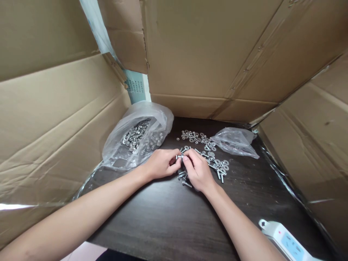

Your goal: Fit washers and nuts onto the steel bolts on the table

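My left hand (163, 163) is closed in a pinch on the head end of a small metal bolt (179, 156). The fingertips of my right hand (199, 170) are pressed together at the bolt's other end, close against the left ones. Whether a nut or washer sits between the right fingers is hidden. Below and beside the hands lie loose bolts (186, 183), and more spread out to the right among flat washers (225, 164). Farther back is a scatter of washers and small nuts (190, 135).
A clear plastic bag (114, 152) with many bolts and similar small parts stands open at the back left. Another plastic bag (236, 139) lies at the right. Cardboard walls (212, 54) surround the dark table (152, 217). A white power strip (282, 235) occupies the front right.
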`<state>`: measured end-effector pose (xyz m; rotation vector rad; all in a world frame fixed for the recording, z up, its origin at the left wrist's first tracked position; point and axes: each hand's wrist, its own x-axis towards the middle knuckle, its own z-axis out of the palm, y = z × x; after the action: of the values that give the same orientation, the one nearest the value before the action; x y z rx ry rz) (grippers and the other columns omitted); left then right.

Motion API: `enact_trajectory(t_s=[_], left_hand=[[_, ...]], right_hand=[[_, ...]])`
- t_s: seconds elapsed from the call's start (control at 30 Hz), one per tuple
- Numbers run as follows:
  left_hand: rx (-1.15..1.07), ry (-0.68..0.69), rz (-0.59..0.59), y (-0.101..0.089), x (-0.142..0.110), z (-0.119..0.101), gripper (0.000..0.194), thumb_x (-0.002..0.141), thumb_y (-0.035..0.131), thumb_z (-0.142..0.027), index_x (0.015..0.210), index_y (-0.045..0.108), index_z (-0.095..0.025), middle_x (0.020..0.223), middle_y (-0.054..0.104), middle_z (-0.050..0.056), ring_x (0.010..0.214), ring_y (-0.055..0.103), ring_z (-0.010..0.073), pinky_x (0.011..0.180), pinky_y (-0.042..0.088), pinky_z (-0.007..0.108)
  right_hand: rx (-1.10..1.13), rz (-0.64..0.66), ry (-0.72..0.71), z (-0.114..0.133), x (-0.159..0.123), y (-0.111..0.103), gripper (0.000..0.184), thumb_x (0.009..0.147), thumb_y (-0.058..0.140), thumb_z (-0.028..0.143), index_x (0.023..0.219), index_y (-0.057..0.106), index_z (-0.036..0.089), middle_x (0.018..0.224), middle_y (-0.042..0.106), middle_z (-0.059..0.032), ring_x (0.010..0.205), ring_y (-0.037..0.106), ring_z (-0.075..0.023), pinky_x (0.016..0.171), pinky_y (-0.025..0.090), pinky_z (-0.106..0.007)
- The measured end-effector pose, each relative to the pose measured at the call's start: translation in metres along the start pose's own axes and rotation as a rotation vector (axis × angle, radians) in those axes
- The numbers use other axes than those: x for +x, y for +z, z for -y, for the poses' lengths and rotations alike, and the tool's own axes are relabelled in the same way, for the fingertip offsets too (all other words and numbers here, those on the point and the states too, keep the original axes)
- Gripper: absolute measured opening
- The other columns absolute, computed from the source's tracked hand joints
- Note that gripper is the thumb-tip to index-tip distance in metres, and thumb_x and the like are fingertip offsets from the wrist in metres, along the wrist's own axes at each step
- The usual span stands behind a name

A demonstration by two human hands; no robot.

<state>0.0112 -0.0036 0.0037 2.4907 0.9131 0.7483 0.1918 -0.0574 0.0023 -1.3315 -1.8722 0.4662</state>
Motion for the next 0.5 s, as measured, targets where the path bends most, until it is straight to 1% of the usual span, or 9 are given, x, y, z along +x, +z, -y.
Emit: enact_trajectory(t_s=[0.1,0.2,0.33,0.5], left_hand=[[-0.001,0.003,0.002,-0.0001,-0.0002,-0.0003,0.014,0.090,0.055,-0.026,0.080,0.060,-0.019,0.061,0.060,-0.003,0.054,0.053,0.0122,0.057,0.035,0.024],[0.009,0.014,0.013,0.0000,-0.0005,-0.0007,0.014,0.090,0.055,-0.026,0.079,0.059,-0.019,0.060,0.059,-0.003,0.053,0.052,0.0123,0.057,0.034,0.024],[0.039,0.034,0.010,0.0004,-0.0006,-0.0011,0.014,0.090,0.055,-0.027,0.079,0.059,-0.019,0.061,0.060,-0.003,0.055,0.054,0.0132,0.057,0.034,0.025],[0.065,0.065,0.016,0.0006,-0.0006,-0.0007,0.015,0.092,0.053,-0.027,0.081,0.060,-0.019,0.064,0.063,-0.002,0.056,0.056,0.0139,0.057,0.035,0.026]], right_hand=[[-0.006,0.011,0.010,0.0000,-0.0008,-0.0006,0.012,0.100,0.046,0.025,0.090,0.053,0.022,0.088,0.059,-0.0030,0.079,0.056,-0.0193,0.074,0.041,-0.032],[-0.015,0.011,0.019,-0.0003,-0.0011,-0.0007,0.009,0.098,0.048,0.025,0.090,0.052,0.023,0.087,0.058,-0.0022,0.077,0.054,-0.0188,0.072,0.040,-0.032],[-0.004,0.017,0.019,-0.0005,-0.0008,-0.0010,0.011,0.097,0.048,0.023,0.086,0.051,0.023,0.083,0.057,-0.0013,0.074,0.053,-0.0183,0.070,0.040,-0.031],[0.024,0.018,0.027,-0.0015,-0.0001,-0.0012,0.015,0.098,0.047,0.024,0.083,0.051,0.023,0.082,0.058,-0.0014,0.075,0.055,-0.0185,0.071,0.040,-0.032]])
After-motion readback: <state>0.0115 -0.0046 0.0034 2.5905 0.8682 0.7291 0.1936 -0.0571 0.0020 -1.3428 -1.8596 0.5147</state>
